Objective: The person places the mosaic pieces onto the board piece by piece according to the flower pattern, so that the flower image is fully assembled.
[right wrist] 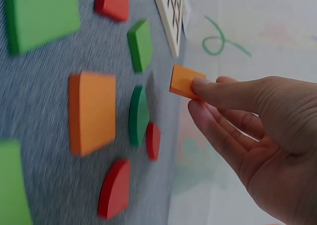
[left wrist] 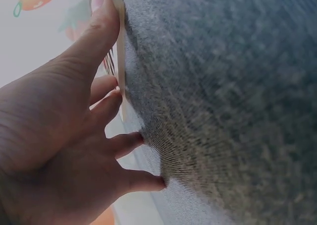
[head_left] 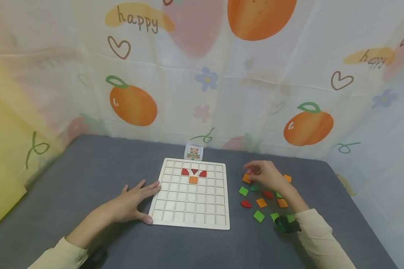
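Observation:
A white wooden grid board [head_left: 192, 209] lies on the grey mat; its upper rows hold two red quarter-circles, a red triangle [head_left: 194, 171] and an orange square [head_left: 193, 179]. My left hand [head_left: 144, 200] lies flat, fingers straight, touching the board's left edge; the left wrist view shows the thumb [left wrist: 99, 31] along that board edge [left wrist: 120, 41]. To the right of the board, my right hand [head_left: 250, 173] pinches an orange square piece [head_left: 246, 178] between thumb and fingers. The right wrist view shows this orange piece [right wrist: 182, 80] raised off the mat in the right hand [right wrist: 198, 93].
Loose pieces lie on the mat right of the board: a green square [head_left: 243, 191], a red quarter-circle [head_left: 245, 203], orange squares [head_left: 261, 203], more green ones [head_left: 258, 216]. A small pattern card [head_left: 193, 152] leans behind the board. A fruit-print cloth encloses the table.

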Available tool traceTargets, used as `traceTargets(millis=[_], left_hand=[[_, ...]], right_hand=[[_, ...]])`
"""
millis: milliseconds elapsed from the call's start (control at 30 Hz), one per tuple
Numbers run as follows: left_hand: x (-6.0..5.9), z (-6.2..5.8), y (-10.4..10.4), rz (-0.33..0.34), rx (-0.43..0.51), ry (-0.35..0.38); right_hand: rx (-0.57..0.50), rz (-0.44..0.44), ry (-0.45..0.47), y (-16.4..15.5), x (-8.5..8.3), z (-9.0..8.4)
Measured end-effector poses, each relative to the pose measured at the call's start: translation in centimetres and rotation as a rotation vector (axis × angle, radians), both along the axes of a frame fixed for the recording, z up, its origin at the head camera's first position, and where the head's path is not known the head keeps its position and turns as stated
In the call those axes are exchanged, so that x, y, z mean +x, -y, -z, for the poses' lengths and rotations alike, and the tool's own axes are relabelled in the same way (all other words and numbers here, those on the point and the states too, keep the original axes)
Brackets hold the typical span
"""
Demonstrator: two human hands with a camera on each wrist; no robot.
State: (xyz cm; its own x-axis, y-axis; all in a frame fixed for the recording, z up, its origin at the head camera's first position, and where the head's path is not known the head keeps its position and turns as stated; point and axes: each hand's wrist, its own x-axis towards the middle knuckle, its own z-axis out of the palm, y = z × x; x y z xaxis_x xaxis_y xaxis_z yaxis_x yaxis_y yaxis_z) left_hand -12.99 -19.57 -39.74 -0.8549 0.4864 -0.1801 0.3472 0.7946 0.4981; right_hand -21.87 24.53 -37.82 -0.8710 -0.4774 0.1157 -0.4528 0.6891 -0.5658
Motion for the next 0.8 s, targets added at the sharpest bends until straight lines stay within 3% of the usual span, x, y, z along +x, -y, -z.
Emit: traceTargets(millis=[233, 800], left_hand=[[0.2, -0.5, 0.0, 0.014, -0.002, 0.016], [0.0, 0.1, -0.4, -0.014, -0.057, -0.005]], right_hand=[[-0.014, -0.045, 0.021, 2.1, -0.2, -0.3], [-0.023, -0.172, -0.001, 6.8, -0.6, 0.0]])
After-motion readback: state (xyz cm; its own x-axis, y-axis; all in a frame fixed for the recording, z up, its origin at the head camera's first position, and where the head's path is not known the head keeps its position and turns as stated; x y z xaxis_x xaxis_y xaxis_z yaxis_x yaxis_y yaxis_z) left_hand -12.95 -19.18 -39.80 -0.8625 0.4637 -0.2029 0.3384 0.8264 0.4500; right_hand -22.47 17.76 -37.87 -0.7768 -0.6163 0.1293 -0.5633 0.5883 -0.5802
